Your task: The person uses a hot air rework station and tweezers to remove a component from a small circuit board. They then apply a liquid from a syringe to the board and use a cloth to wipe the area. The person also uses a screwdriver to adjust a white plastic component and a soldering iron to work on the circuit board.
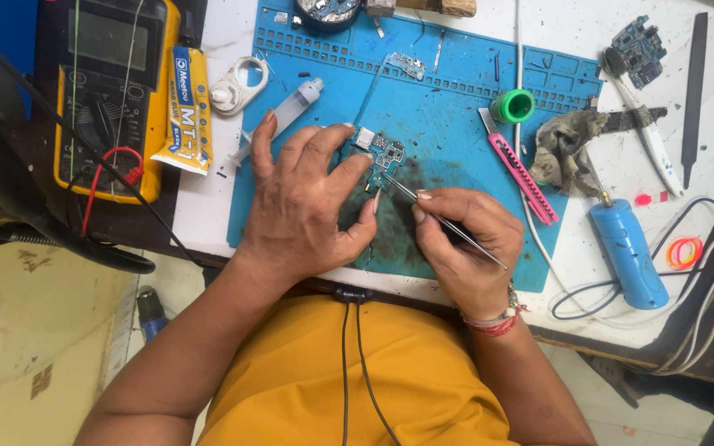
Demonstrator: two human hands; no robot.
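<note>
A small blue-green circuit board (380, 157) lies on a blue work mat (448, 116). My left hand (303, 202) rests on the mat and pins the board's left edge with its fingertips. My right hand (464, 248) holds thin metal tweezers (423, 206) like a pen. The tweezer tips touch the lower part of the board. A dark smudged patch covers the mat just below the board.
A yellow multimeter (113, 91) with red and black leads and a glue tube (185, 111) lie at left. A syringe (287, 111), green tape roll (512, 106), pink utility knife (522, 169), rag (564, 144), blue cylindrical tool (628, 252), file (692, 91) and cables surround the mat.
</note>
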